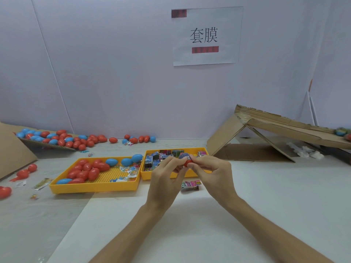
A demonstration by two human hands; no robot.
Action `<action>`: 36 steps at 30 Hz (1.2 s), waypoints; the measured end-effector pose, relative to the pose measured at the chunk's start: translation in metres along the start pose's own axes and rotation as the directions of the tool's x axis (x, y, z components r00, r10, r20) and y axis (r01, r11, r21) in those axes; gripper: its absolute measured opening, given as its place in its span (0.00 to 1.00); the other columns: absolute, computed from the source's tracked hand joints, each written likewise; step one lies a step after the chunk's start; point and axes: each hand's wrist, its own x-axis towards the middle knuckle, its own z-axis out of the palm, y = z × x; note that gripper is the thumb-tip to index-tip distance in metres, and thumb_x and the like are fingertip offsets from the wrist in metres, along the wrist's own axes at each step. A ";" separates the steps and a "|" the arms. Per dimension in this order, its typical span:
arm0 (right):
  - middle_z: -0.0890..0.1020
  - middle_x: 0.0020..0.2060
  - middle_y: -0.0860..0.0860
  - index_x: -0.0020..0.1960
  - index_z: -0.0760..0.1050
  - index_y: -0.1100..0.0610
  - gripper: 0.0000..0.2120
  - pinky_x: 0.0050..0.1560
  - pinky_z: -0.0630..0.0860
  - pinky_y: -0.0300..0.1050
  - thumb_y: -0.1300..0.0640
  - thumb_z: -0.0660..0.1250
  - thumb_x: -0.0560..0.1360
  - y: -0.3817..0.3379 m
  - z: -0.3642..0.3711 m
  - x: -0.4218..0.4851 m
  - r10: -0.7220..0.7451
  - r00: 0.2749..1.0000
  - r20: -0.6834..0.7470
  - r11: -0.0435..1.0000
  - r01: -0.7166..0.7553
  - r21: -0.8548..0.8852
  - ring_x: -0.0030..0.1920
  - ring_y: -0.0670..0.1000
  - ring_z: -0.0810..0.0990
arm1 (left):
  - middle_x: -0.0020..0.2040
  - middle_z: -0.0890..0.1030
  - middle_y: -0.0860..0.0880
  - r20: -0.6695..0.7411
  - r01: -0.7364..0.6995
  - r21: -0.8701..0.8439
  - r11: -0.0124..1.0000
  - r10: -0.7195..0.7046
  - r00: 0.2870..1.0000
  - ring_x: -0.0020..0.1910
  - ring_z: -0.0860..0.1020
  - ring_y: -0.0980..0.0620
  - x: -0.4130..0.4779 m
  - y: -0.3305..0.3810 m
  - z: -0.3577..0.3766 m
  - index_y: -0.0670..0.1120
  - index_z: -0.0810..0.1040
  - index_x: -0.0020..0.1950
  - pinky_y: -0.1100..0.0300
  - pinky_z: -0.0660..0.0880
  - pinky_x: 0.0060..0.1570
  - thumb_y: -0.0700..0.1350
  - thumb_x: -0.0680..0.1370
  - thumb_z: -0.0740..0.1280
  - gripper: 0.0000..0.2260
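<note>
Both my hands meet above the table's middle and pinch one red plastic egg [187, 162] that has a printed film sleeve over its upper end. My left hand [167, 177] holds it from the left side. From the right, my right hand [212, 172] grips it with thumb and fingers. Behind the hands sits a yellow tray [204, 149] filled with several printed film sleeves [153, 160]. To its left a second yellow tray [95, 186] holds several red and blue eggs [89, 170] and small toy packets.
Several loose red and blue eggs [76, 141] lie along the back wall and on a cardboard ramp at the far left. A folded cardboard chute [266, 133] stands at the right. One printed sleeve [190, 185] lies on the table under my hands. A paper sign [206, 36] hangs on the wall.
</note>
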 end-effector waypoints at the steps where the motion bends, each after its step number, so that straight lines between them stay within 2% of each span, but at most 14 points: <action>1: 0.87 0.49 0.49 0.57 0.85 0.60 0.13 0.53 0.82 0.42 0.58 0.75 0.72 0.000 0.000 0.000 0.027 1.000 0.001 0.999 -0.027 0.026 0.49 0.43 0.85 | 0.46 0.82 0.50 0.001 0.003 -0.009 1.000 -0.003 1.000 0.43 0.80 0.58 0.000 0.000 0.000 0.42 0.83 0.57 0.66 0.79 0.43 0.40 0.77 0.73 0.09; 5: 0.87 0.49 0.47 0.57 0.85 0.59 0.13 0.53 0.82 0.41 0.62 0.76 0.73 0.001 0.003 0.000 0.131 0.991 -0.008 0.983 -0.129 0.128 0.48 0.44 0.86 | 0.47 0.82 0.55 0.011 0.088 -0.087 0.992 -0.087 0.996 0.44 0.81 0.59 0.003 0.005 -0.001 0.48 0.79 0.61 0.65 0.80 0.43 0.39 0.77 0.74 0.14; 7: 0.88 0.48 0.46 0.57 0.85 0.57 0.12 0.53 0.81 0.41 0.62 0.75 0.74 0.002 0.003 0.001 0.194 0.981 -0.002 0.964 -0.191 0.186 0.49 0.45 0.86 | 0.43 0.81 0.58 0.003 0.192 -0.159 0.968 -0.194 0.981 0.42 0.82 0.56 0.007 0.009 -0.003 0.55 0.76 0.61 0.66 0.80 0.43 0.40 0.77 0.74 0.16; 9: 0.88 0.48 0.47 0.58 0.84 0.56 0.11 0.53 0.82 0.42 0.63 0.74 0.75 0.004 0.001 0.004 0.268 0.963 0.038 0.926 -0.268 0.264 0.50 0.48 0.87 | 0.44 0.81 0.58 0.028 0.346 -0.251 0.904 -0.350 0.936 0.43 0.83 0.54 0.011 0.010 -0.006 0.58 0.75 0.58 0.61 0.81 0.44 0.42 0.78 0.71 0.14; 12: 0.88 0.49 0.53 0.60 0.83 0.58 0.11 0.49 0.83 0.42 0.63 0.70 0.78 0.007 -0.002 0.009 0.401 0.899 0.174 0.800 -0.436 0.412 0.51 0.53 0.87 | 0.48 0.83 0.54 0.198 0.553 -0.398 0.732 -0.520 0.831 0.45 0.84 0.51 0.017 0.006 -0.011 0.54 0.79 0.61 0.51 0.83 0.47 0.38 0.81 0.67 0.13; 15: 0.86 0.53 0.57 0.63 0.80 0.58 0.12 0.50 0.83 0.43 0.62 0.66 0.80 0.006 -0.002 0.011 0.490 0.801 0.344 0.634 -0.598 0.491 0.52 0.57 0.86 | 0.50 0.85 0.50 0.296 0.615 -0.429 0.662 -0.540 0.788 0.47 0.85 0.51 0.018 0.006 -0.014 0.53 0.82 0.60 0.55 0.83 0.48 0.38 0.82 0.66 0.13; 17: 0.86 0.52 0.57 0.63 0.79 0.58 0.12 0.50 0.83 0.44 0.62 0.65 0.81 0.007 -0.002 0.011 0.508 0.769 0.387 0.584 -0.638 0.501 0.52 0.59 0.86 | 0.49 0.86 0.49 0.295 0.630 -0.421 0.653 -0.558 0.776 0.47 0.85 0.50 0.019 0.007 -0.013 0.53 0.83 0.58 0.57 0.83 0.46 0.39 0.81 0.68 0.11; 20: 0.87 0.50 0.56 0.62 0.80 0.59 0.11 0.47 0.83 0.43 0.58 0.66 0.81 0.006 -0.001 0.012 0.523 0.765 0.375 0.591 -0.643 0.488 0.50 0.59 0.87 | 0.48 0.86 0.50 0.272 0.647 -0.406 0.645 -0.591 0.759 0.47 0.85 0.50 0.019 0.005 -0.012 0.50 0.84 0.53 0.57 0.82 0.45 0.40 0.78 0.73 0.07; 24: 0.87 0.48 0.54 0.57 0.82 0.56 0.18 0.49 0.83 0.45 0.51 0.75 0.70 0.005 0.000 0.011 0.503 0.810 0.301 0.691 -0.586 0.424 0.50 0.56 0.87 | 0.45 0.86 0.46 0.316 0.671 -0.400 0.625 -0.593 0.741 0.46 0.85 0.47 0.018 0.005 -0.013 0.45 0.83 0.50 0.56 0.83 0.46 0.42 0.76 0.75 0.05; 26: 0.87 0.48 0.53 0.57 0.84 0.55 0.17 0.49 0.83 0.46 0.51 0.75 0.70 0.005 -0.001 0.010 0.487 0.825 0.287 0.718 -0.566 0.406 0.51 0.56 0.86 | 0.45 0.86 0.45 0.355 0.695 -0.426 0.579 -0.600 0.717 0.44 0.85 0.47 0.019 0.005 -0.013 0.44 0.82 0.50 0.58 0.82 0.44 0.43 0.76 0.74 0.05; 29: 0.87 0.48 0.54 0.58 0.83 0.55 0.18 0.48 0.83 0.43 0.51 0.75 0.70 0.005 -0.003 0.011 0.470 0.828 0.308 0.714 -0.561 0.418 0.51 0.55 0.86 | 0.47 0.86 0.44 0.401 0.730 -0.464 0.502 -0.616 0.678 0.44 0.85 0.46 0.019 0.005 -0.013 0.43 0.82 0.52 0.59 0.81 0.44 0.44 0.78 0.71 0.06; 32: 0.87 0.48 0.55 0.58 0.82 0.56 0.19 0.49 0.83 0.45 0.51 0.75 0.70 0.005 -0.003 0.011 0.469 0.820 0.328 0.707 -0.571 0.418 0.49 0.56 0.87 | 0.47 0.85 0.44 0.444 0.750 -0.484 0.450 -0.613 0.654 0.43 0.83 0.47 0.019 0.005 -0.014 0.45 0.82 0.52 0.57 0.81 0.45 0.49 0.74 0.72 0.10; 36: 0.87 0.46 0.60 0.53 0.85 0.57 0.14 0.47 0.82 0.43 0.52 0.75 0.70 0.008 -0.004 0.011 0.484 0.786 0.385 0.636 -0.618 0.462 0.46 0.55 0.86 | 0.44 0.83 0.43 0.479 0.764 -0.490 0.420 -0.602 0.638 0.41 0.81 0.49 0.020 0.005 -0.016 0.42 0.81 0.52 0.56 0.80 0.46 0.50 0.74 0.71 0.13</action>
